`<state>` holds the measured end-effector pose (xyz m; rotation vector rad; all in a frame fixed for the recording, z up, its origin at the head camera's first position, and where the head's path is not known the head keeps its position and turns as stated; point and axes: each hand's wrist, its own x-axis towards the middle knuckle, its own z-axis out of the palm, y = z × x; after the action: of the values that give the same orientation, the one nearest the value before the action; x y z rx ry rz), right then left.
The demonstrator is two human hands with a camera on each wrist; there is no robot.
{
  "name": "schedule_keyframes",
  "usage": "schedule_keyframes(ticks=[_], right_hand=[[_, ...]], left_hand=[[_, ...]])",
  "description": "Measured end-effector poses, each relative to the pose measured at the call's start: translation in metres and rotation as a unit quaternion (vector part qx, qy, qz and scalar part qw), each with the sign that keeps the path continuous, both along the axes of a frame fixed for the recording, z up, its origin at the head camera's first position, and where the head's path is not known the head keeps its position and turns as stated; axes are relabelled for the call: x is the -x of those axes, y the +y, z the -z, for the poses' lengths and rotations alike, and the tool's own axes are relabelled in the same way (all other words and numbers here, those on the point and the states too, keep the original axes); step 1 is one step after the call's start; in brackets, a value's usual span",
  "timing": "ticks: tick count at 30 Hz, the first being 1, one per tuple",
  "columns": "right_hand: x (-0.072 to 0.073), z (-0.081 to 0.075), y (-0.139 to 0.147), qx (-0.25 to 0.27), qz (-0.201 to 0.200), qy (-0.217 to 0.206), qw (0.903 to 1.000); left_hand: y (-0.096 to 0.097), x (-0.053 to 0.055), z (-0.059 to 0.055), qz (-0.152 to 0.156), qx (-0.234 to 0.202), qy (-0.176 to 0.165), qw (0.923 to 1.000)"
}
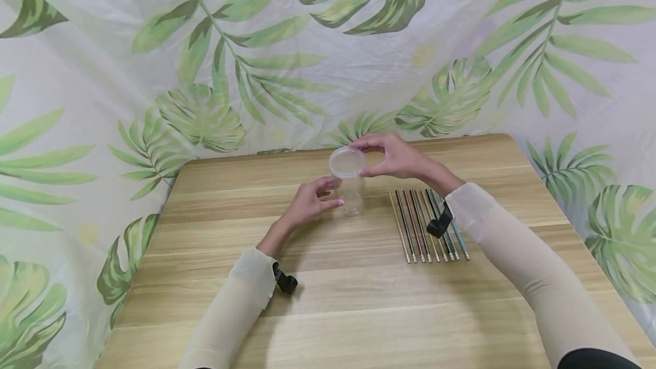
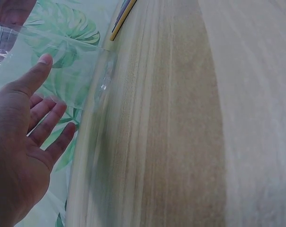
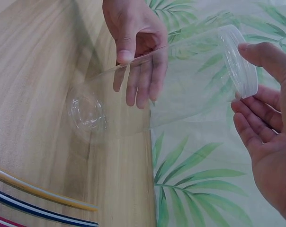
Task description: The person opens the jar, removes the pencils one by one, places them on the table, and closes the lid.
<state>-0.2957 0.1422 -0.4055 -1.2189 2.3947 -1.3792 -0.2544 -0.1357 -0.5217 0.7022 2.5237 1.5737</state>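
A tall clear plastic jar (image 1: 349, 191) with a translucent lid (image 1: 347, 162) is upright near the back of the table. My right hand (image 1: 392, 155) grips the lid's rim, with the thumb on one side and the fingertips on the other, as the right wrist view shows. My left hand (image 1: 310, 204) is beside the lower jar wall, its fingers spread and fairly straight. Through the clear wall (image 3: 181, 90) in the right wrist view, the left fingers show behind the jar and the thumb lies at its edge. Nothing shows inside the jar.
Several pencils (image 1: 412, 226) in different colours lie side by side on the wooden table (image 1: 328, 312), right of the jar and partly under my right wrist. Their eraser ends point towards me. A leaf-printed cloth (image 1: 287, 73) hangs behind the table's back edge.
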Motion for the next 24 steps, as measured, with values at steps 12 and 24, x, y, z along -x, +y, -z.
schedule_keyframes(ticks=[12, 24], right_hand=[[-0.004, -0.003, 0.0, -0.01, -0.013, 0.001, 0.9999], [-0.009, -0.003, 0.02, -0.006, -0.004, 0.001, 1.0]], left_hand=[[-0.003, -0.001, -0.001, 0.02, -0.004, 0.003, 0.9998], [-0.027, -0.006, -0.007, 0.014, 0.006, 0.03, 0.9994]])
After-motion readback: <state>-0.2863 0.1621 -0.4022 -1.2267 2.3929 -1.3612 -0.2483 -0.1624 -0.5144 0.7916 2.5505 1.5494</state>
